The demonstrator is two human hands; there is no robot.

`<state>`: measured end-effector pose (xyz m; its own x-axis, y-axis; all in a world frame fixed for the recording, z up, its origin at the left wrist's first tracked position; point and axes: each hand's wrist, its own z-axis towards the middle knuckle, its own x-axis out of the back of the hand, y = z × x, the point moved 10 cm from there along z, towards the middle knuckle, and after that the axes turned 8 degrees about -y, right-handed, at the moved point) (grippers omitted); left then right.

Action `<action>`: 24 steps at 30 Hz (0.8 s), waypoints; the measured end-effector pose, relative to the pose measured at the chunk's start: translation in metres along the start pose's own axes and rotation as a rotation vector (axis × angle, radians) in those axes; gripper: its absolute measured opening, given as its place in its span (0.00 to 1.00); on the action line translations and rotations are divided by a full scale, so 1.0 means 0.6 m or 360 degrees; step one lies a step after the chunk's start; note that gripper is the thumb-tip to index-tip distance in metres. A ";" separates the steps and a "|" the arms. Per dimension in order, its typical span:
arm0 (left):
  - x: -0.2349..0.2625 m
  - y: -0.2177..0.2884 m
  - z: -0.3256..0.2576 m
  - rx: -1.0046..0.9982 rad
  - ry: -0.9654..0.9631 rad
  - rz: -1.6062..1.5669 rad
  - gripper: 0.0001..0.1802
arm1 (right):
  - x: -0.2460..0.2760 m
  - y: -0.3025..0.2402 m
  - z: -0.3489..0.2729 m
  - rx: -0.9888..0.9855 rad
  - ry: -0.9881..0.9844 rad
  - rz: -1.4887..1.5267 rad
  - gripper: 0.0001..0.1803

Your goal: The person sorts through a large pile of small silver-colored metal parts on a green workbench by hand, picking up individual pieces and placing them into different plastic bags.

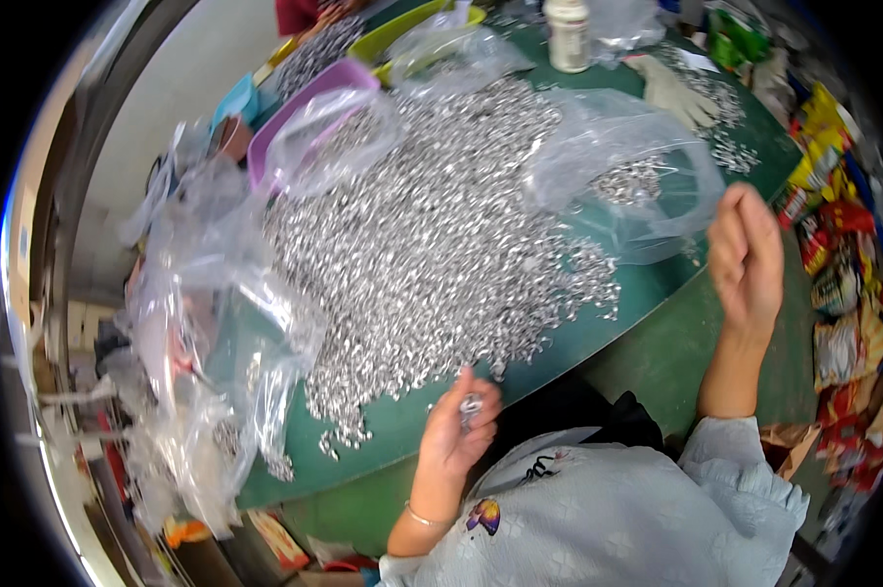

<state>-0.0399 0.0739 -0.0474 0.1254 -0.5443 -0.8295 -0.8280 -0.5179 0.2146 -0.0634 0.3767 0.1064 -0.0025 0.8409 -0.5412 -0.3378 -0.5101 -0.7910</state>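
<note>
Free strip at table edge (pixel 565 344) — metal heap (pixel 432 245) between bags (pixel 593 132)

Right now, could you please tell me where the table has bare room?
The green table has bare strips between the silvery pieces and its near edge, either side of the left hand. Silvery pieces crowd the middle; plastic bags crowd the left.

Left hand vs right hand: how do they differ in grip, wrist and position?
Grip: the left hand holds small silvery pieces; the right hand is loosely curled, and whether it holds anything is unclear.
Wrist: the left hand's has a thin bracelet; the right hand's looks bare.
Position: the left hand is by the near edge of the silvery heap; the right hand is near the clear bag.
Shared: both are ungloved.
</note>
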 end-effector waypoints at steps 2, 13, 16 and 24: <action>-0.011 -0.015 -0.010 0.0072 0.0020 0.0201 0.16 | -0.084 0.107 -0.018 -0.0487 -0.0310 0.0131 0.14; 0.002 0.009 -0.032 -0.0044 -0.0107 0.0638 0.14 | -0.210 0.382 -0.124 -0.1902 -0.0002 0.1472 0.17; 0.013 0.000 -0.030 0.0051 -0.0112 0.0562 0.14 | -0.237 0.393 -0.144 -0.1986 -0.0130 0.1374 0.21; 0.037 0.040 -0.040 -0.0183 0.0003 0.0989 0.15 | -0.201 0.326 -0.030 -0.0602 -0.0622 -0.1710 0.09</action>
<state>-0.0442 0.0334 -0.0486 -0.3590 -0.7673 -0.5314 -0.6826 -0.1724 0.7101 -0.1124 0.1721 0.0118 -0.1960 0.8333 0.5168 -0.0449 0.5189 -0.8537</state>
